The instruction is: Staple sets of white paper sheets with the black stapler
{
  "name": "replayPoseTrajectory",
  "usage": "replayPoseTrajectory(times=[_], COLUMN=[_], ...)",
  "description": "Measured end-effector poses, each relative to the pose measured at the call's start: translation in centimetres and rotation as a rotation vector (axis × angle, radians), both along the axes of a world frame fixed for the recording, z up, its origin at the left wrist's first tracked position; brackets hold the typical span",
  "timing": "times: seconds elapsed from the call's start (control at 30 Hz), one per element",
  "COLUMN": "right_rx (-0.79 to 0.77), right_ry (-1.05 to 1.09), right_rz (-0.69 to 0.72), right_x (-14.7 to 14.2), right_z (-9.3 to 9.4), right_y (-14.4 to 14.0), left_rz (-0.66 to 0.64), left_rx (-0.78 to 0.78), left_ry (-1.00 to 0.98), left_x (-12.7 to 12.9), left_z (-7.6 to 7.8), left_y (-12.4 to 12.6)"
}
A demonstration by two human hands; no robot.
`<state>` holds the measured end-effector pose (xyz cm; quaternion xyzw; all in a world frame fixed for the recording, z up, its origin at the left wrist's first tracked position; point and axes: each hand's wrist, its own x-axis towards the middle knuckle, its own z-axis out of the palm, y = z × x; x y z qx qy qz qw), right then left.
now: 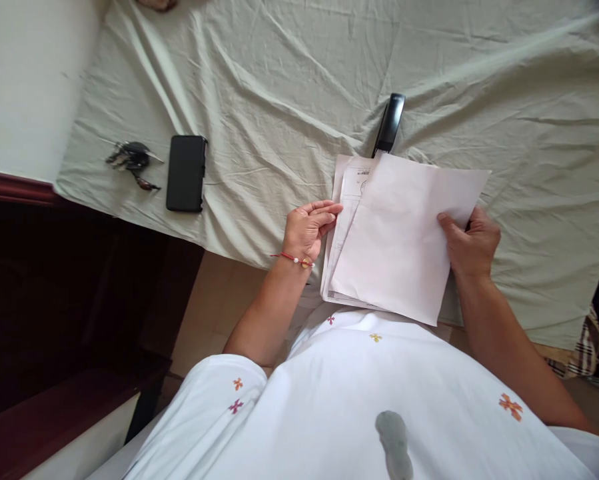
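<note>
Several sheets of paper lie in a loose stack, held over the front edge of the cloth. On top is a blank white sheet (404, 233), turned slightly askew. Beneath it, printed sheets (348, 193) show along the left side with some text and part of a round stamp. My right hand (472, 240) grips the top sheet at its right edge, thumb on the upper face and fingers behind. At the left edge of the printed sheets, my left hand (313, 225) has its fingers closed together on the paper. A black stapler (391, 120) lies just beyond the papers, its near end hidden.
A pale green cloth (279, 120) with wrinkles covers the table. On its left rest a black phone (186, 173) and a bunch of keys (133, 157). Dark wooden furniture (69, 293) stands at the left. Checked fabric (586, 343) hangs near the right edge.
</note>
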<state>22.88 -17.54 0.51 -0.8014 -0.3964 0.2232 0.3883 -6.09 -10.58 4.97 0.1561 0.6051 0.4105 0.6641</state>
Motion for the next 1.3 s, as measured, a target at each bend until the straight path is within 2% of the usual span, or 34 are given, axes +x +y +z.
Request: replayPoseTrajectory(times=[0.83, 1.3], right_rx=[-0.001, -0.003], right_ry=[-0.024, -0.024], right_rz=[-0.001, 0.004], right_x=[-0.04, 0.02], right_z=[0.2, 0.12], right_y=[0.05, -0.02], left_rz=[0.033, -0.002], left_rx=[0.033, 0.004], left_ry=[-0.035, 0.015], left_x=[0.03, 0.01], left_z=[-0.29, 0.02], left_y=[-0.1, -0.09])
